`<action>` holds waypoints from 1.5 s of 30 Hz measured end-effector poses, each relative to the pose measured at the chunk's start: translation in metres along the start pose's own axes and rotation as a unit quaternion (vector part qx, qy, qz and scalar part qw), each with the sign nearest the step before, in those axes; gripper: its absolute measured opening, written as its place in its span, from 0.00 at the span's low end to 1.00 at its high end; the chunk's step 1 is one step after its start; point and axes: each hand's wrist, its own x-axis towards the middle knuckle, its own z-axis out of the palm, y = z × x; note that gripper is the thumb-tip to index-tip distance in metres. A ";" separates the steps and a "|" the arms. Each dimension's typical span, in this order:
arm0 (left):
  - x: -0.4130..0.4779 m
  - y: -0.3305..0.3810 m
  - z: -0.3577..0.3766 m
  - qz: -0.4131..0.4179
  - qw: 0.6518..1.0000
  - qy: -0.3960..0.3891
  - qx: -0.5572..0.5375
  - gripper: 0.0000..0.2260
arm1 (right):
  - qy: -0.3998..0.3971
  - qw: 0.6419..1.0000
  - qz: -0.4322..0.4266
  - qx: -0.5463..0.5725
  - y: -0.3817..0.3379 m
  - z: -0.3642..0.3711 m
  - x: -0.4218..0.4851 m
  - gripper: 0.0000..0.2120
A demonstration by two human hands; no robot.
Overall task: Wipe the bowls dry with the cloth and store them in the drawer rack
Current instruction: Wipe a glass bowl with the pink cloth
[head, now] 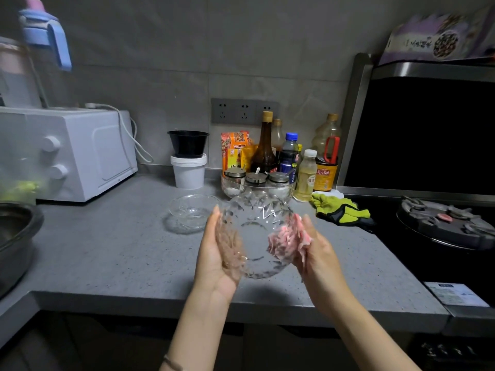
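The cut-glass bowl (pixel 254 234) is held tilted above the counter (pixel 120 250), mouth toward the person. The left hand (pixel 217 261) cups its left side, while the right hand (pixel 318 253) grips a bunched pink cloth (pixel 284 238) against its right wall.

fingers of my left hand (pixel 217 255) smeared behind the cut glass of the bowl (pixel 255 210), cloth (pixel 285 241) mostly tucked under my right hand (pixel 320 254), its pink warped through the glass, dark pot (pixel 13 236) sliced by the left edge, blue-lidded jug (pixel 45 33) blurred, bottle labels (pixel 322 174) too small to read
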 end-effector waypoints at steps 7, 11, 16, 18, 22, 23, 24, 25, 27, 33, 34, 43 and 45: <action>0.012 0.004 -0.008 -0.032 0.998 0.052 -0.017 0.20 | 0.091 0.960 -0.256 -0.072 -0.021 -0.006 0.014 0.22; 0.009 -0.003 -0.001 -0.057 0.998 0.033 0.011 0.22 | -0.036 0.811 -0.390 -0.434 -0.014 0.013 0.016 0.23; 0.014 -0.007 -0.014 -0.076 0.994 0.080 -0.003 0.29 | -0.088 0.710 -0.435 -0.547 0.025 0.007 0.001 0.24; 0.017 -0.007 -0.019 -0.077 0.994 0.075 -0.004 0.29 | -0.092 0.665 -0.458 -0.583 0.033 0.008 -0.009 0.25; 0.010 -0.007 -0.019 -0.062 0.998 0.022 0.017 0.24 | -0.040 0.636 -0.462 -0.616 0.013 0.015 0.003 0.24; 0.010 -0.006 -0.018 -0.045 0.998 0.034 0.017 0.26 | -0.027 0.654 -0.447 -0.610 0.009 0.013 0.005 0.24; 0.009 -0.004 -0.019 -0.030 0.998 0.053 0.011 0.30 | -0.024 0.673 -0.435 -0.598 0.009 0.010 0.006 0.24; 0.010 -0.001 -0.019 -0.017 0.997 0.071 0.000 0.35 | -0.026 0.682 -0.432 -0.589 0.013 0.007 0.003 0.24; 0.013 0.002 -0.023 -0.002 0.995 0.100 -0.020 0.42 | -0.046 0.675 -0.443 -0.588 0.028 0.007 -0.009 0.24; 0.005 0.000 -0.017 -0.047 0.998 0.044 -0.005 0.29 | -0.026 0.638 -0.458 -0.618 0.013 0.014 -0.001 0.24; 0.005 0.001 -0.018 -0.031 0.998 0.052 -0.005 0.31 | -0.017 0.646 -0.449 -0.617 0.010 0.011 0.001 0.24; -0.002 -0.001 -0.014 -0.047 0.998 -0.002 0.048 0.24 | -0.043 0.636 -0.470 -0.610 0.017 0.023 -0.008 0.26; -0.003 -0.005 -0.012 -0.027 0.995 0.000 0.095 0.21 | -0.024 0.692 -0.428 -0.581 0.003 0.026 0.001 0.25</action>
